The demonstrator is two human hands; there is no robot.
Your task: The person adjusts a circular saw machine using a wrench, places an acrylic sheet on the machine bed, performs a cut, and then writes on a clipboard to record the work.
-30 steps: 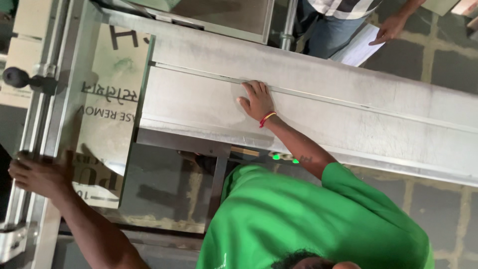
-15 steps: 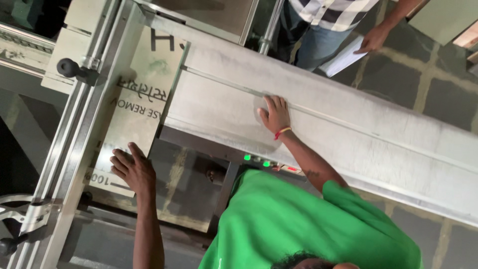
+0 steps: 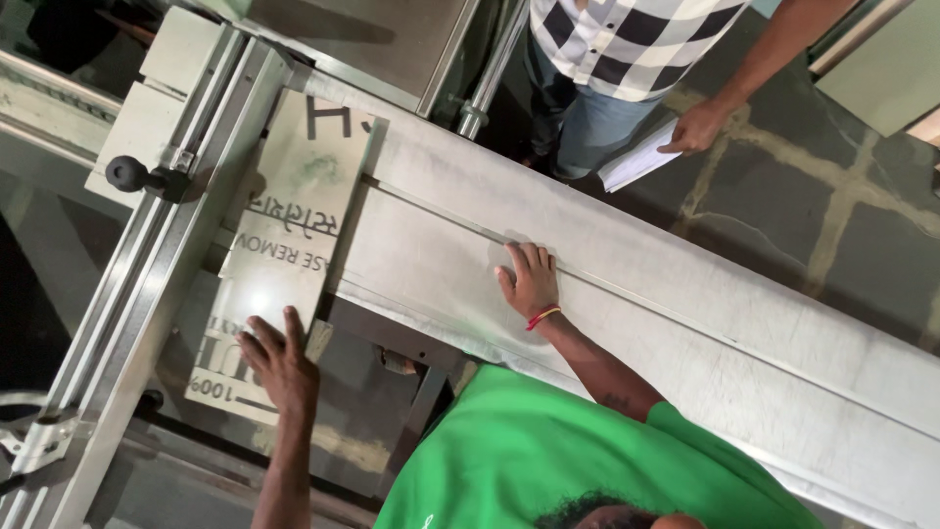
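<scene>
The pale printed panel (image 3: 284, 245) lies flat just beyond the left hand (image 3: 279, 362), whose spread fingers rest on its near edge, pressing rather than gripping. A second ago that hand was off to the left on the long metal rail (image 3: 166, 264); it has since crossed onto the panel, so the sheet is now under hand and bears that hand's weight. The right hand (image 3: 529, 284), with a red thread band (image 3: 541, 316) at the wrist, has stayed put, palm down and fingers extended on the steel table (image 3: 685, 333), well to the right of the panel and holding nothing. There is one panel, one rail with a single black knob (image 3: 125, 173) beyond the left hand, and one table. Far past the right hand stands one other person (image 3: 627, 39), whose hand (image 3: 697, 127) holds one sheaf of white paper (image 3: 636, 162).
</scene>
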